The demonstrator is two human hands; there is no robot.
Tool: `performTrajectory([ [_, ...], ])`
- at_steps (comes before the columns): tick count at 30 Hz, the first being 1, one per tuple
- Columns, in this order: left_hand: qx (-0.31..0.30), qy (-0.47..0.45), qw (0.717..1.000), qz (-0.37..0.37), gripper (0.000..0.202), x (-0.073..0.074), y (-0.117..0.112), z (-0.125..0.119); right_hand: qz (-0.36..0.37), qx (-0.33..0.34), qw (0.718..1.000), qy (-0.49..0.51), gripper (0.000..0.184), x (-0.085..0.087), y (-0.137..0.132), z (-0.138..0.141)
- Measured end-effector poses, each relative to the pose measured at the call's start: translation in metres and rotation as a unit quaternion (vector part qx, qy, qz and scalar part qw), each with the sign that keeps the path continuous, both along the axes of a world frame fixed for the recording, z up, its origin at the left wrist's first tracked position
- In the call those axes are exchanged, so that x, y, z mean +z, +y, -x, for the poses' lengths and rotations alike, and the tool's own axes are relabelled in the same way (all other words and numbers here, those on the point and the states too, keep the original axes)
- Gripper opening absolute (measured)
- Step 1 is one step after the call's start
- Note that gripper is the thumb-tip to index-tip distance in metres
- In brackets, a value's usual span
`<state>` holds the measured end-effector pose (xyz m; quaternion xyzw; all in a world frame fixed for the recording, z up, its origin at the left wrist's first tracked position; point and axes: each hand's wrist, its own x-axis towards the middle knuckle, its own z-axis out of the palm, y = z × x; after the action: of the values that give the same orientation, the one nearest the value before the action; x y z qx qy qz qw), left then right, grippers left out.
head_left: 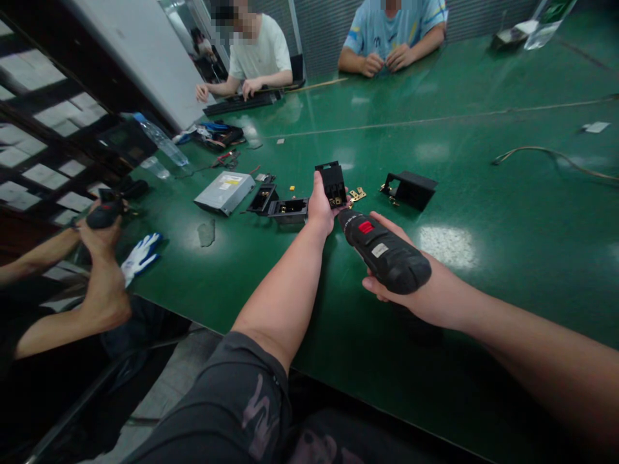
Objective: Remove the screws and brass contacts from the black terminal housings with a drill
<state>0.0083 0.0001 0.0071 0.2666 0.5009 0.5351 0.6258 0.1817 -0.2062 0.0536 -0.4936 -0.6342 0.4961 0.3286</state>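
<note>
On a green laminated workbench (pixel 483 258), a black-and-red cordless screwdriver (pixel 387 251) is being gripped by the closed right hand (pixel 380 287), a black plastic housing (pixel 333 183) is being held by the closed left hand (pixel 319 209), and an opened black housing (pixel 410 190) and loose brass strips (pixel 358 194) are being left lying right of that held housing.

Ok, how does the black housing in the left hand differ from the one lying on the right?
The black housing in the left hand is held above the green table, while the other black housing lies on it. The held one stands upright, with brass contacts at its lower end; the other rests on its side, its hollow open toward the left, brass pieces beside it. Both are black plastic.
</note>
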Motion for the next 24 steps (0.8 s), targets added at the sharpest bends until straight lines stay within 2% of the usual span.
performTrajectory([
  [17,-0.002,0.009,1.0,-0.016,0.084,0.0019,-0.0017,0.0005,0.001,0.004,1.0,0.0,0.129,-0.0003,-0.0001,-0.0007],
  [24,0.006,0.006,1.0,-0.006,0.08,0.0084,-0.0068,-0.0013,-0.002,0.005,1.0,0.006,0.13,-0.0016,-0.0003,-0.0011],
])
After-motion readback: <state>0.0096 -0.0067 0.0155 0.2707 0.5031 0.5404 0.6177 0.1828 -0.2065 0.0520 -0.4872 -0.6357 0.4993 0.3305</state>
